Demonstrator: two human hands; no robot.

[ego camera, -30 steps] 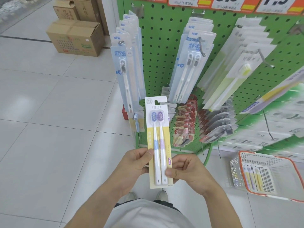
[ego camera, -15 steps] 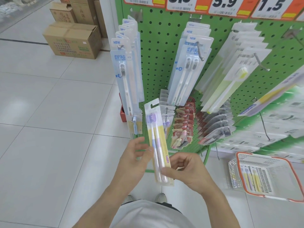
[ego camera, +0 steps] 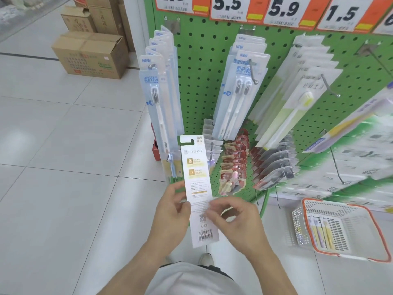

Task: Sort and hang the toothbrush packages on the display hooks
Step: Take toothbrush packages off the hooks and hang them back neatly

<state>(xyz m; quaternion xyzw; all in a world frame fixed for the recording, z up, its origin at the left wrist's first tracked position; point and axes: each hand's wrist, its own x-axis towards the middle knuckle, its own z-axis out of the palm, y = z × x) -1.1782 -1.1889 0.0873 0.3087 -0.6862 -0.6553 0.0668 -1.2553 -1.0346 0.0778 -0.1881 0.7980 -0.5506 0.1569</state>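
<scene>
- The left hand and the right hand hold a long white card toothbrush package upright between them, printed back with barcode facing the camera.
- Left fingers pinch its left edge; right fingers grip its right edge lower down.
- The package is in front of the green pegboard display, its hang slot just beside the lower metal hooks.
- A white plastic basket with orange rim sits on the floor at right, with more packages inside.

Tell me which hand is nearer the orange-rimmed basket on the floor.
Right. The right hand, on the held package's right edge, lies on the side toward the basket; the left hand grips the opposite edge, farther away.
</scene>
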